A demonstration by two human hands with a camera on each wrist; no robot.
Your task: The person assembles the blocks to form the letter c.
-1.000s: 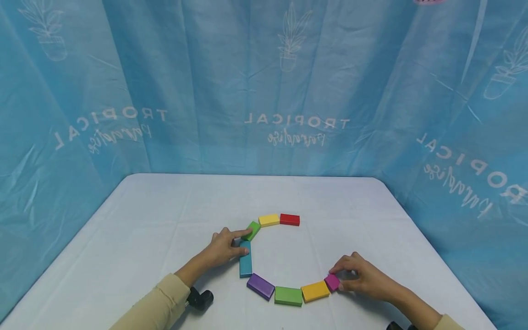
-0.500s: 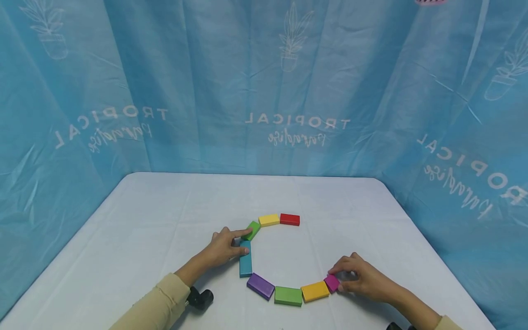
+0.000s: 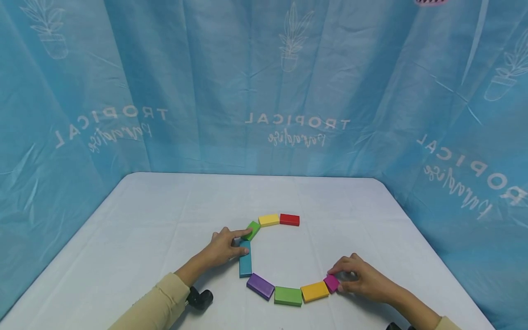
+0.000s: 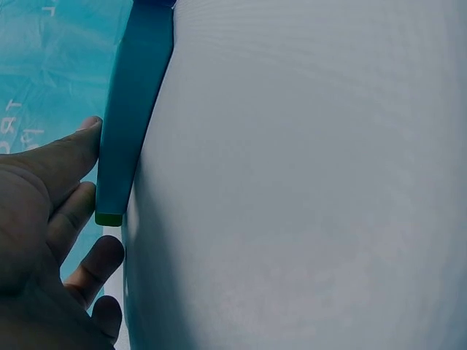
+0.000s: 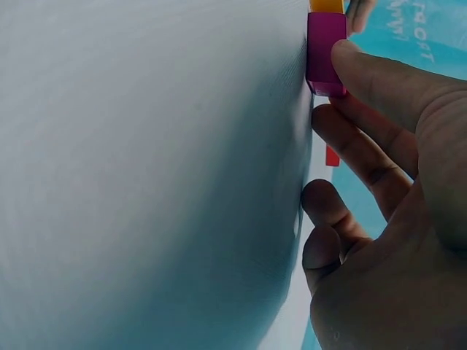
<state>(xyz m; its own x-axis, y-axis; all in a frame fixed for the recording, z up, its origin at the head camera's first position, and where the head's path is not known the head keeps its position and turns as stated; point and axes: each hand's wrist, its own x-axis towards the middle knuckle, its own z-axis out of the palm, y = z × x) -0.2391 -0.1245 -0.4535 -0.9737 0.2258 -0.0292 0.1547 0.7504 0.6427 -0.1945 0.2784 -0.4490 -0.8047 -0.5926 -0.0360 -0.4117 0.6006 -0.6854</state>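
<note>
Colored blocks lie in a curved row on the white table. My left hand (image 3: 222, 248) reaches over its left side, index finger extended onto a small green block (image 3: 254, 228) and thumb on the long teal block (image 3: 245, 266). In the left wrist view the thumb is at the face of the teal block (image 4: 139, 109). At the row's right end, my right hand (image 3: 360, 278) pinches a small magenta block (image 3: 332, 284) between thumb and index finger, right against the orange-yellow block (image 3: 315, 292). The right wrist view has the thumb on the magenta block (image 5: 326, 55).
A yellow block (image 3: 269, 220) and a red block (image 3: 289, 220) form the row's far end. Along the near side are a purple block (image 3: 261, 287) and a larger green block (image 3: 288, 296). A blue printed curtain (image 3: 214, 91) hangs around the table (image 3: 165, 197).
</note>
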